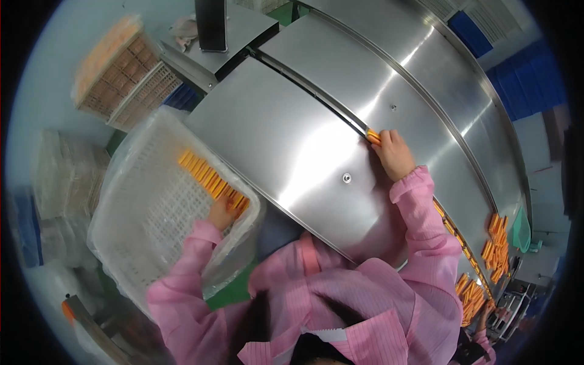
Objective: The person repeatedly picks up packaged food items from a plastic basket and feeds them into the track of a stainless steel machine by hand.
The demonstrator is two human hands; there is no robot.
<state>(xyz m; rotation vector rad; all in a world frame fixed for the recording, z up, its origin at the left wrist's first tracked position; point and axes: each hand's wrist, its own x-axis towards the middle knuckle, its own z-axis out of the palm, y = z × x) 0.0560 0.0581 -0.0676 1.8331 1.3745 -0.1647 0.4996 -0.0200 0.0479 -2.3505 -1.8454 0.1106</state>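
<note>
My left hand (pixel 222 213) is inside a white plastic basket (pixel 146 225) lined with clear film. Its fingers close on the near end of a neat row of orange-and-yellow wrapped sticks (pixel 204 173), which lie side by side along the basket's right part. Over the steel table (pixel 274 140), my right hand (pixel 395 156) pinches a few wrapped sticks (pixel 373 137) at the narrow channel between two panels. How many it holds is hidden by the fingers. More sticks (pixel 453 228) lie in line along the same channel, beyond my right sleeve.
Loose piles of wrapped sticks (pixel 497 246) lie on the table at the lower right, near a green scoop (pixel 521 230). Another person's pink sleeve (pixel 483 342) shows there. Stacked crates (pixel 118 73) stand upper left, and a dark upright box (pixel 211 25) rises at the table's far end.
</note>
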